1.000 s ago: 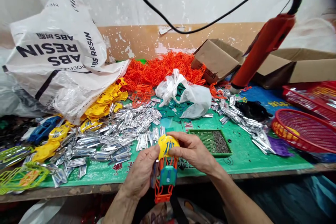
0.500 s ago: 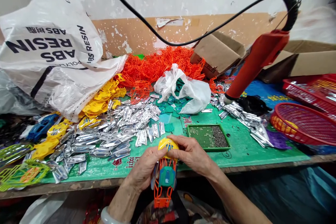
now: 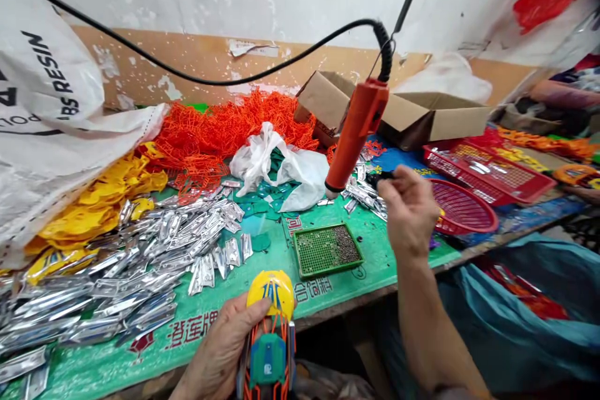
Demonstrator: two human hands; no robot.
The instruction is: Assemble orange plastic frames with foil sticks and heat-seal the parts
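Note:
My left hand (image 3: pixel 229 340) grips a toy vehicle body (image 3: pixel 268 356) at the front table edge, thumb on its yellow front piece. The body has an orange frame and a green middle part. My right hand (image 3: pixel 411 209) is raised at the right, fingers pinched at a black part (image 3: pixel 379 179) that lies over silver pieces; the fingertips are partly blurred. A red power screwdriver (image 3: pixel 357 136) hangs from a cord just left of my right hand. Between the hands sits a green tray (image 3: pixel 328 251) of small screws.
Silver pieces (image 3: pixel 159 250) and yellow parts (image 3: pixel 94 200) cover the left. Behind lie orange frames (image 3: pixel 234 131), a white bag (image 3: pixel 307 178) and cardboard boxes (image 3: pixel 443 115). Red baskets (image 3: pixel 469 206) stand at the right.
My right hand has left the toy body and moved right to the black part. My left hand still holds the body. The view has turned right.

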